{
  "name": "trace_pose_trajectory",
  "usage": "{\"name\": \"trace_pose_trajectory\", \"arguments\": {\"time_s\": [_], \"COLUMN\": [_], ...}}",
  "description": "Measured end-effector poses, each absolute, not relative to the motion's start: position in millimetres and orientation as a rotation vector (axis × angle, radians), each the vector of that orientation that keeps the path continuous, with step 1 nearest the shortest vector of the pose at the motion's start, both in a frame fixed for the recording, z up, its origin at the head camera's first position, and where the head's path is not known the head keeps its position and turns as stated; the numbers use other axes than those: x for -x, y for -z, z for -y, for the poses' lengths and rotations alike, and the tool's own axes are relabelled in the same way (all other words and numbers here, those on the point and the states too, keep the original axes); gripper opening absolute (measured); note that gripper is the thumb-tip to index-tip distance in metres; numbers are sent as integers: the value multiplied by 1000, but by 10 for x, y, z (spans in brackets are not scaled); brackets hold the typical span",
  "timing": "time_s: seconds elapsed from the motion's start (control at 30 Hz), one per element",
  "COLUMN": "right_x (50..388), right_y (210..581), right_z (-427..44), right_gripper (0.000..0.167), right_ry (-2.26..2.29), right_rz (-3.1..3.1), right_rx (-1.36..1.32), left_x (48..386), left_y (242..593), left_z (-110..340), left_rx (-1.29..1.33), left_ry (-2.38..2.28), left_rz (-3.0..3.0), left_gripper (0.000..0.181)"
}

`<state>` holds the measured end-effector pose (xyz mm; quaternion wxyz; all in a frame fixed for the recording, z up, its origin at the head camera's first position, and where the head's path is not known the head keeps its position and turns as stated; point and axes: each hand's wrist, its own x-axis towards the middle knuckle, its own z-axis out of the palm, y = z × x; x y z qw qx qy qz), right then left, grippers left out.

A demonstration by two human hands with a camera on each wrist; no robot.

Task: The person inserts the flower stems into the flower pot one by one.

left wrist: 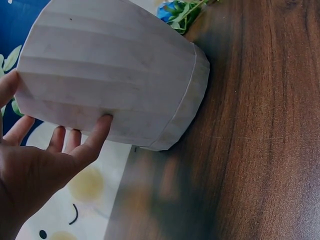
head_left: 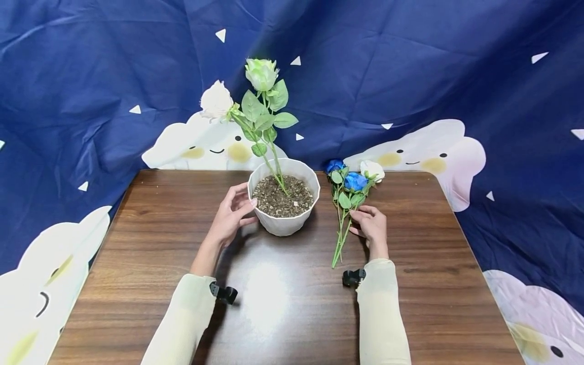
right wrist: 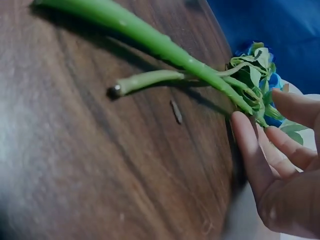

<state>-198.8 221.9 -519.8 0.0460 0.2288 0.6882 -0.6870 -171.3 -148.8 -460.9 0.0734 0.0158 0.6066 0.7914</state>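
A white faceted flowerpot (head_left: 283,225) filled with soil (head_left: 283,203) holds a pale green rose (head_left: 262,76) and a white rose (head_left: 216,100). At the pot's left side, my left hand (head_left: 231,215) touches the wall and rim with spread fingers; one fingertip (left wrist: 106,120) rests on the wall in the left wrist view. Right of the pot lie two blue roses (head_left: 356,181) and a white rose (head_left: 373,171), their green stems (right wrist: 165,47) crossing. My right hand (head_left: 371,225) is at these stems, fingertips beside them and apart from one another. Its exact contact is partly hidden.
The brown wooden table (head_left: 424,284) carries everything, with a bright glare near its middle. Behind hangs a dark blue cloth (head_left: 347,66) with smiling clouds. Black wrist cameras (head_left: 223,292) sit on both forearms. A small dark scrap (right wrist: 176,112) lies near the stem ends.
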Motion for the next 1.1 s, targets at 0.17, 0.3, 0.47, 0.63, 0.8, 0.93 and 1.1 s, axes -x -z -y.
{"name": "trace_pose_trajectory", "arguments": {"time_s": [0.17,0.3,0.47,0.63,0.8,0.93,1.1], "right_x": [1984,1973,1965,1985,1998,2013,2029], "right_y": [5215,5230,5184,5090,5004,4976,4953], "right_z": [-2208,-2222,-2258,-2286,-2307,-2315,-2297], "right_gripper": [57,53,50,52,50,44,37], "right_ry": [2112,2178,2284,2426,2501,2568,2648], "right_rz": [-2068,-2010,-1922,-1816,-1774,-1721,-1682], "right_rx": [-692,-709,-753,-791,-798,-795,-775], "left_x": [1717,1719,1720,1721,1721,1726,1726], "left_y": [4618,4626,4628,4622,4623,4634,4636], "left_z": [1481,1480,1477,1477,1482,1484,1487], "left_rx": [-45,-47,-45,-47,-50,-47,-55], "left_ry": [-2382,-2383,-2383,-2383,-2384,-2386,-2389], "left_rz": [-1816,-1809,-1805,-1814,-1810,-1808,-1809], "left_gripper": [58,58,58,58,58,57,57]}}
